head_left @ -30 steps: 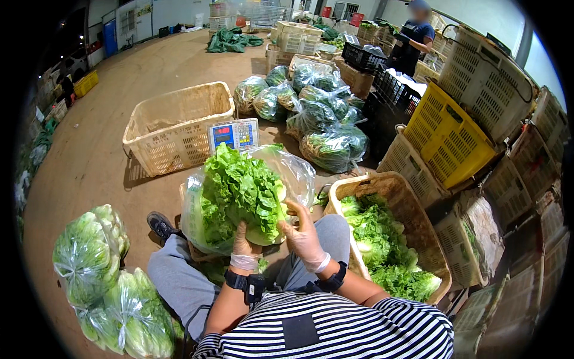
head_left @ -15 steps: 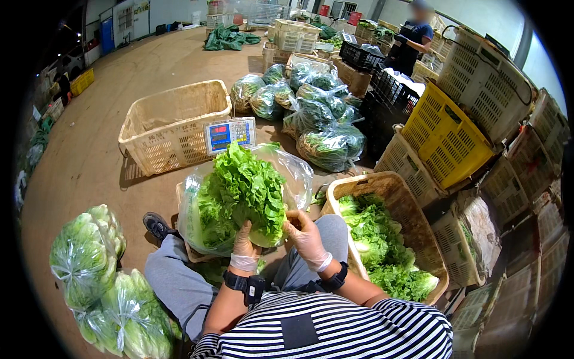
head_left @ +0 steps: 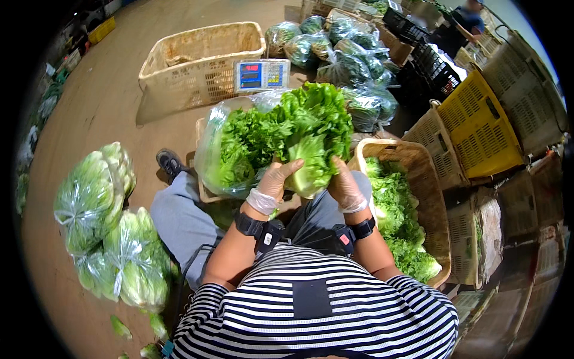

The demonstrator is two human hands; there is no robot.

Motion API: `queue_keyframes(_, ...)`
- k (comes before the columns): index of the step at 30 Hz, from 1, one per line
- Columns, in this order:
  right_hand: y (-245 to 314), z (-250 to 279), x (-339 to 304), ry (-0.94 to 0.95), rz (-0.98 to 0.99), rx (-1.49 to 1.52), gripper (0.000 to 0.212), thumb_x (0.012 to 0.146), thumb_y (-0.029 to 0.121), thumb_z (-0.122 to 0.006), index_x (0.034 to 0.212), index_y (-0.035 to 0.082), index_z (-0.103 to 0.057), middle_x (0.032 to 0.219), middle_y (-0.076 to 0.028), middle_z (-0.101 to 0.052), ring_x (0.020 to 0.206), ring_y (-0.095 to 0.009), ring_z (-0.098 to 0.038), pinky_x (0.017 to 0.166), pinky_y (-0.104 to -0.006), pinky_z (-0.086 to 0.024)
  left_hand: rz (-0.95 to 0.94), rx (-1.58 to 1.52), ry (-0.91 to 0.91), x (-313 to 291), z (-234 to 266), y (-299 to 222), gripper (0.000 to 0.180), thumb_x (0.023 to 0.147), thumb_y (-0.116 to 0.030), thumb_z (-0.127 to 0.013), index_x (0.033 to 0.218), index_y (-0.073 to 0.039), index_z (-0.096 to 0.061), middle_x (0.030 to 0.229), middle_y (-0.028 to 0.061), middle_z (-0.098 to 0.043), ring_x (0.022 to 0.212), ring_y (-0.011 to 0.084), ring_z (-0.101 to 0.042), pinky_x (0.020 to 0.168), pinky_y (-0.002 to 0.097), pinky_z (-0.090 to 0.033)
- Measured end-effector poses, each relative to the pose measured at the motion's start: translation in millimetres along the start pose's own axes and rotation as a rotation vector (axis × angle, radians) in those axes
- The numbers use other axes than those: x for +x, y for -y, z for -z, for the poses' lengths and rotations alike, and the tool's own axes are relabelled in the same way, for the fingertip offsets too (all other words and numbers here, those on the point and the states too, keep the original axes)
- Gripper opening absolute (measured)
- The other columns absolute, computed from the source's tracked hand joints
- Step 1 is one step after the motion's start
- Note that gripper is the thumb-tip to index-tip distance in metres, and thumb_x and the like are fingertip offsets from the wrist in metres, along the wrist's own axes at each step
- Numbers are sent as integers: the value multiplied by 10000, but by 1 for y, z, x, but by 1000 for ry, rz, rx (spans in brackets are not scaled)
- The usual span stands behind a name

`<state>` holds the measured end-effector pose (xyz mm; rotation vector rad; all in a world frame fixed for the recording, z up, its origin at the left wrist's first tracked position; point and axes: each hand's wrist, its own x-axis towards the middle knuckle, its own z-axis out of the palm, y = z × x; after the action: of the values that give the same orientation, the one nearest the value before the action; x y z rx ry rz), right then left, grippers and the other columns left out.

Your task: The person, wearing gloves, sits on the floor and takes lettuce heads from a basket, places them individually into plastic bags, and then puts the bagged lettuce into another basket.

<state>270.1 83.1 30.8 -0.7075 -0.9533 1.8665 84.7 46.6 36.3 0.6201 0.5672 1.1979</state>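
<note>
A leafy green lettuce head (head_left: pixel 311 158) is held upright between my two gloved hands, its pale base toward me. My left hand (head_left: pixel 276 179) grips its left side, the thumb lying across the outer leaves. Closed on the right side is my right hand (head_left: pixel 347 184), its fingertips partly hidden behind the leaves. Just left of it, a clear plastic bag (head_left: pixel 209 158) stands open with more lettuce (head_left: pixel 239 164) inside. Behind the bag is a scale display (head_left: pixel 262 75) with lit digits. On my right, a dirty cream crate (head_left: pixel 435 197) holds several lettuce heads (head_left: pixel 394 209).
Tied bags of lettuce (head_left: pixel 128 251) lie on the floor at my left, near loose leaves (head_left: pixel 121 327). A large crate (head_left: pixel 197 66) stands ahead, beside several bags of greens (head_left: pixel 353 66). A yellow crate (head_left: pixel 481 125) and other stacked crates line the right. A person (head_left: pixel 466 27) stands far right.
The lettuce has moved right, away from over the bag, and now shows its paler inner side. My hands moved right with it. The view has tilted downward.
</note>
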Motion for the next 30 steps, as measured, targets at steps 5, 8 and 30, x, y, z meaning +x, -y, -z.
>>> queue_keyframes(5, -15, 4, -5, -31, 23, 239, 619, 808, 450, -629, 1262, 75, -442, 1229, -64, -525, 1136, -219, -488, 980, -379, -383, -186, -121, -40, -5, 7, 10, 784, 738, -295, -742, 1370, -76, -333, 1266, 106, -475, 1167, 198, -439, 979, 335, -347)
queue_keyframes(8, -26, 11, 1, 6, 47, 332, 659, 788, 457, -647, 1281, 79, -428, 1213, -64, -532, 1127, -222, -489, 979, -379, -381, -178, -243, 63, 1, 17, 28, 927, 727, -320, -752, 1436, -129, -187, 1345, 92, -387, 1247, 212, -355, 1011, 356, -321)
queue_keyframes(30, -6, -60, 41, -281, 364, -893, 285, 770, 164, -695, 929, -10, -536, 784, -64, -566, 702, -146, -516, 651, -274, -432, -129, -640, 43, 23, 62, 45, 589, 803, -401, -618, 1286, -114, -441, 1265, 103, -496, 1154, 268, -483, 948, 464, -424)
